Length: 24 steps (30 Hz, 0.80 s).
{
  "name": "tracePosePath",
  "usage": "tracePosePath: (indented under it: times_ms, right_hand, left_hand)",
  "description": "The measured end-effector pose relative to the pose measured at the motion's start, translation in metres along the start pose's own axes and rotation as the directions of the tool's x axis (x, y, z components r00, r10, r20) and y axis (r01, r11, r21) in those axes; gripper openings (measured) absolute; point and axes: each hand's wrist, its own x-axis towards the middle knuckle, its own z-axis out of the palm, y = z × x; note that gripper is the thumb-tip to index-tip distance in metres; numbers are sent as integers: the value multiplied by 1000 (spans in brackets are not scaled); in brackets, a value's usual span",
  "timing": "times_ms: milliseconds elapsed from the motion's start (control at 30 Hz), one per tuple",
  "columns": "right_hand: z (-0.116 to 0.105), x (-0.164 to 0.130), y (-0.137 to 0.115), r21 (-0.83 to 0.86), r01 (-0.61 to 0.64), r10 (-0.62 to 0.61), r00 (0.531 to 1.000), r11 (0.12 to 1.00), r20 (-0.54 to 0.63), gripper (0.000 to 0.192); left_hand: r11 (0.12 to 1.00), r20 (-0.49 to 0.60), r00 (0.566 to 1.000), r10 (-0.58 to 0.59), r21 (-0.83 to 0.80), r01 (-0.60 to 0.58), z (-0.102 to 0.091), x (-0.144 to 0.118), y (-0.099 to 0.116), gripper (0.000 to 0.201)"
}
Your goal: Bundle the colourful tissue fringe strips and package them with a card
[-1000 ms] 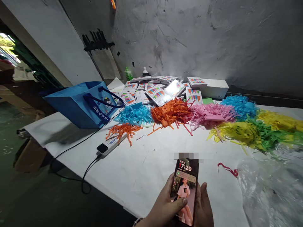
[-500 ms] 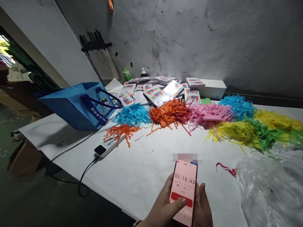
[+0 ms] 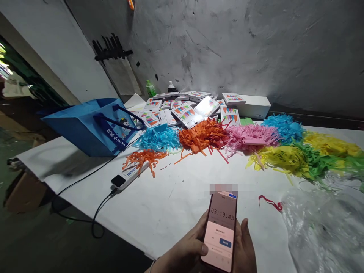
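We've got the phone [image 3: 221, 231] cupped in both hands down at the near edge of the white table [image 3: 176, 204]. Our right hand [image 3: 245, 252] wraps the back and right side, fingers closed round it; our left hand [image 3: 186, 252] holds the other side, thumb tip at the left edge of the screen. The screen shows a timer reading and a pop-up with a blue button under it.

If we're tapping here, we'd keep the right hand snug so the phone doesn't tip, and move only the thumb. Hit the button square on, since it's small.

Further back sit the fringe piles: blue fringe [image 3: 159, 138], orange fringe [image 3: 203, 135], pink fringe [image 3: 250, 134]. A blue bag [image 3: 88, 127] lies on its side at left, a power strip [image 3: 125, 177] nearer us, plastic wrap [image 3: 327, 227] at right.
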Motion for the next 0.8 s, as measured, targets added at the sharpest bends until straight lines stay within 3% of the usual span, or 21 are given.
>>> tracePosePath:
  times_ms: [233,800]
  right_hand:
    - [0,0,-1,-25,12,-12,1000,1000,2,62]
    - [-4,2,2,-48,7,-6,1000,999,18,65]
  left_hand:
    - [993,49,997,53,-106,-47,-4,2,-11,91]
    - [998,41,998,37,-59,-34,-5,1,-12,99]
